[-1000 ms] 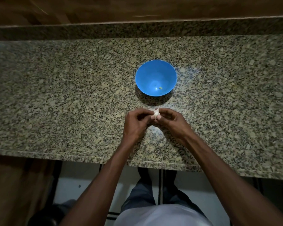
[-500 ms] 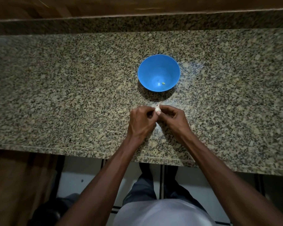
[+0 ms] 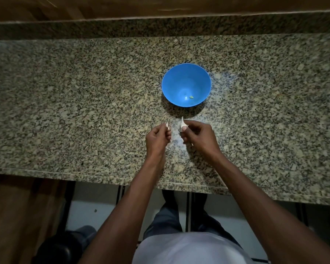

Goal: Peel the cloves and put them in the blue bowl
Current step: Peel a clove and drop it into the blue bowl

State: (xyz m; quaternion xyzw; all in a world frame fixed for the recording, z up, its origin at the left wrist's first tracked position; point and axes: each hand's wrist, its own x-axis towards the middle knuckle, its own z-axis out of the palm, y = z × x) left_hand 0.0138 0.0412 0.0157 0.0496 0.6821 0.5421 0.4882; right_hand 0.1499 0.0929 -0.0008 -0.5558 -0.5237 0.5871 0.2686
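You are holding both hands just above the granite tabletop [image 3: 84, 103], near the blue bowl [image 3: 171, 80]. Your left hand [image 3: 157, 139] is pinching a small white garlic piece [image 3: 167, 126]; your right hand [image 3: 199, 137] is gripping a garlic clove [image 3: 182, 124]. A tiny yellowish bit [image 3: 191, 96] is lying inside the bowl.

We count 1 round blue plastic bowl [image 3: 186, 85] on 1 speckled granite desk [image 3: 84, 111]. Inside it: 1 tiny yellowish bit [image 3: 191, 96]. 2 hands: left hand [image 3: 157, 139] w/ 1 small white garlic piece [image 3: 167, 126], right hand [image 3: 198, 137] w/ 1 white pointed garlic clove [image 3: 183, 124].
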